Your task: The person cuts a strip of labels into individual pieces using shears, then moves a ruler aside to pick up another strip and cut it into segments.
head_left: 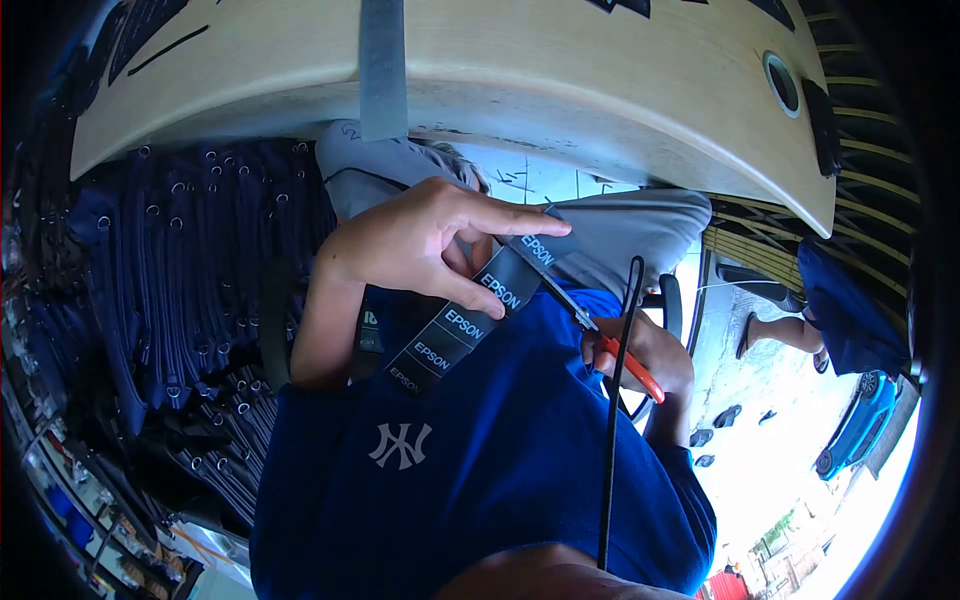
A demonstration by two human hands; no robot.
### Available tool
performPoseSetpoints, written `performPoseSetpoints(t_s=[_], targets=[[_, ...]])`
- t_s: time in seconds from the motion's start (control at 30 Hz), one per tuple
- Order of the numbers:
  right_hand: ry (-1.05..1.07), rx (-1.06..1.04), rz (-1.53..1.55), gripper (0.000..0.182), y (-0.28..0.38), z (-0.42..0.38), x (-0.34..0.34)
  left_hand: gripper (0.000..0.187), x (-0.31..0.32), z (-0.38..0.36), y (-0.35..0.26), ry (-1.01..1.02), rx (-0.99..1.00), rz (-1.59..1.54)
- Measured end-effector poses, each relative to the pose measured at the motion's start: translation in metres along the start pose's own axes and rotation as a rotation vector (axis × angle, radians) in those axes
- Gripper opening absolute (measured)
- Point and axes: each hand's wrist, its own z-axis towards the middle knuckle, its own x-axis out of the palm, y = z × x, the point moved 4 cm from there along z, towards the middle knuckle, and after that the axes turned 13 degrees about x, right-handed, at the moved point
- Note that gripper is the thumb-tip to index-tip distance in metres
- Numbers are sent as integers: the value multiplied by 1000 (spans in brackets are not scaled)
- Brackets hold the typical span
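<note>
My left hand (425, 235) grips a strip of black woven labels (463, 323) printed "EPSON" in white. Its thumb presses near one edge, and the index finger stretches to the end label. The strip's tail hangs down in front of my blue shirt. In my right hand (655, 355) is a pair of scissors (632, 367) with orange handles, its fingers closed around them. The scissor blades lie across the strip, close to the line between the end label and its neighbour. Whether the blades have cut through cannot be made out.
A pale wooden table (560, 60) curves across the top, with a grey strap (384, 70) over its edge. Dark straps with metal rings (200, 270) hang at left. A thin black cord (615, 430) dangles by my right hand. Another person's leg (780, 332) shows at right.
</note>
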Motion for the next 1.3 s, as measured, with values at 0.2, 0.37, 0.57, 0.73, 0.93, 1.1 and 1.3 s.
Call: performPoseSetpoints(t_s=[0.2,0.37,0.57,0.73,0.93,1.1,1.3], targets=[[-44,-26,-19,34,0,2,0,76,-3,0,5,-12,-96,-97],[-61,-66,44,33,-8,1,-1,73,-5,0,-7,-50,-58,25],[-125,20,107,42,-22,-2,2,71,-36,25,-77,-147,96,305],[-140,-27,99,50,-12,4,7,73,-99,96,-94,-212,-4,424],[-305,-150,143,53,23,4,10,92,-167,134,-59,-113,75,494],[-342,-209,413,69,33,18,13,87,-135,88,-79,-433,63,555],[-672,-543,584,74,77,48,-8,83,-64,54,-85,-378,186,-87]])
